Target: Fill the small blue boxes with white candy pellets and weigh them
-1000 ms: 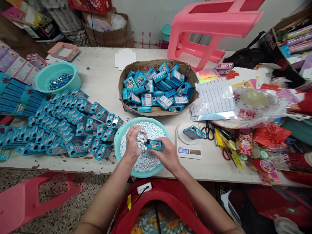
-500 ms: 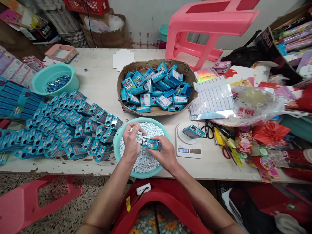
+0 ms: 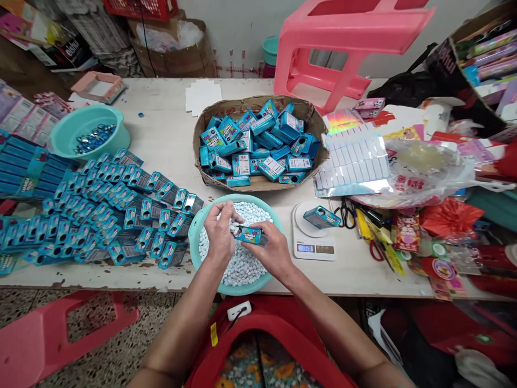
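My right hand (image 3: 271,249) grips a small blue candy box (image 3: 247,235) by its end, tilted on its side over a turquoise basin (image 3: 195,237). Cupped at the box's other end, my left hand (image 3: 220,231) has its fingers curled around some white candies (image 3: 233,228). Beneath both hands, the basin is heaped with the same small white candies (image 3: 242,272). To the right, another blue box (image 3: 322,217) rests on a white kitchen scale (image 3: 314,249) with a lit display.
Behind the basin stands a cut-down cardboard box (image 3: 258,188) full of blue boxes. Rows of blue boxes with round holes (image 3: 137,215) cover the left. Scissors (image 3: 346,213), knives and plastic bags crowd the right. A pink stool (image 3: 347,37) sits on the table at the back.
Fewer white candies show in my left hand, and its fingers sit closer to the box's end. The box in my right hand has shifted slightly left.
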`<state>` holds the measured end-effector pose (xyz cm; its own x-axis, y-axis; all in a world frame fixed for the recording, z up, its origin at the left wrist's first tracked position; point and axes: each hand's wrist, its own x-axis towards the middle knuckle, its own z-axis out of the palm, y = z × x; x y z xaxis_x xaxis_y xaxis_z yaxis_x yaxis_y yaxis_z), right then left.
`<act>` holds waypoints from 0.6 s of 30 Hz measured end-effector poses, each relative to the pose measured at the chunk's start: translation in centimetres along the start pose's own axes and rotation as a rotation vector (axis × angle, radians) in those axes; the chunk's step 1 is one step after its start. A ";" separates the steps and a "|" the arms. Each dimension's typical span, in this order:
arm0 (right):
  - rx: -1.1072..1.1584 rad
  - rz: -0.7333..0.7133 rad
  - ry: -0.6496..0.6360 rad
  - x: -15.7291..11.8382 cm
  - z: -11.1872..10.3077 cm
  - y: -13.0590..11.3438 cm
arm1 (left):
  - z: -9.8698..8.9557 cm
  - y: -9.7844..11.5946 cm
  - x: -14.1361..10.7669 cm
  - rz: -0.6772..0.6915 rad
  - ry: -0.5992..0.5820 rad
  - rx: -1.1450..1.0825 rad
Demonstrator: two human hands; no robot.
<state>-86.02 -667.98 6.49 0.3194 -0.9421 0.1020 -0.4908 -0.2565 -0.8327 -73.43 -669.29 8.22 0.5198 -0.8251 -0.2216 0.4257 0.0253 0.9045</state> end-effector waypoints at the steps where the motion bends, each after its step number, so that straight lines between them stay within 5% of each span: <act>1: 0.001 0.002 0.004 0.0 -0.1 0.0 | 0.0 -0.1 0.0 -0.003 0.002 -0.003; 13: 0.059 -0.021 0.043 0.2 -0.8 -1.1 | 0.7 0.7 -0.4 0.090 0.025 -0.047; 18: 0.029 0.014 0.069 0.3 0.3 0.0 | 0.4 -0.8 0.4 0.062 0.115 -0.007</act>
<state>-85.68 -668.17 6.30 0.2553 -0.9585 0.1267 -0.4706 -0.2377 -0.8497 -73.86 -669.86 7.53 0.6263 -0.7518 -0.2063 0.3950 0.0779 0.9154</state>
